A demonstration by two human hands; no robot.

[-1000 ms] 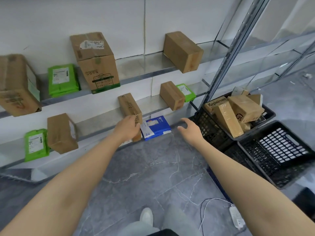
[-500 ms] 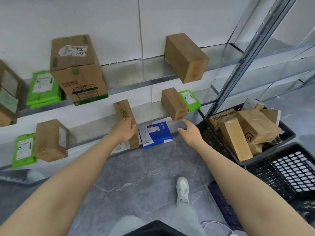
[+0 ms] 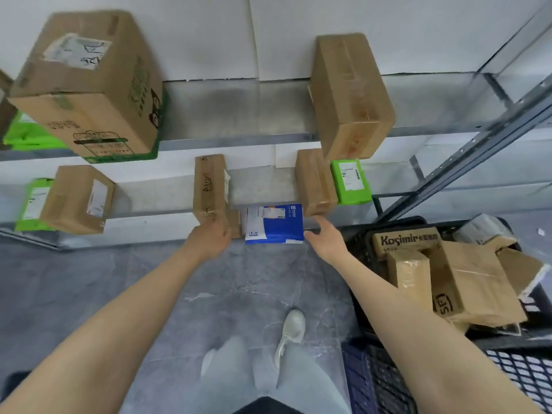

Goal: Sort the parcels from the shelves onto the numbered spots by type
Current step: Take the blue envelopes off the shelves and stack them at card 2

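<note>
A narrow upright cardboard box (image 3: 209, 186) stands on the lower shelf (image 3: 263, 186). My left hand (image 3: 209, 239) is wrapped around its near end. Just right of it a blue and white flat parcel (image 3: 273, 224) lies at the shelf's front edge, over the floor. My right hand (image 3: 324, 239) is beside the parcel's right edge with fingers spread, the thumb at its corner. Another brown box (image 3: 315, 182) and a green mailer (image 3: 351, 182) sit right of that. A large printed carton (image 3: 89, 88) and a plain box (image 3: 349, 94) stand on the upper shelf (image 3: 239, 115).
A black crate (image 3: 358, 234) at the right holds several cardboard boxes, one marked Kasimir (image 3: 406, 240). A second black crate (image 3: 519, 372) sits below it. A brown box (image 3: 77, 198) and green mailers (image 3: 31, 204) are at the left. A metal shelf post (image 3: 466, 150) slants at right. The floor is grey tile.
The view has moved closer to the shelves and tilted down. Both hands have stayed at the narrow box and the blue parcel, with my right hand now nearer the parcel's edge.
</note>
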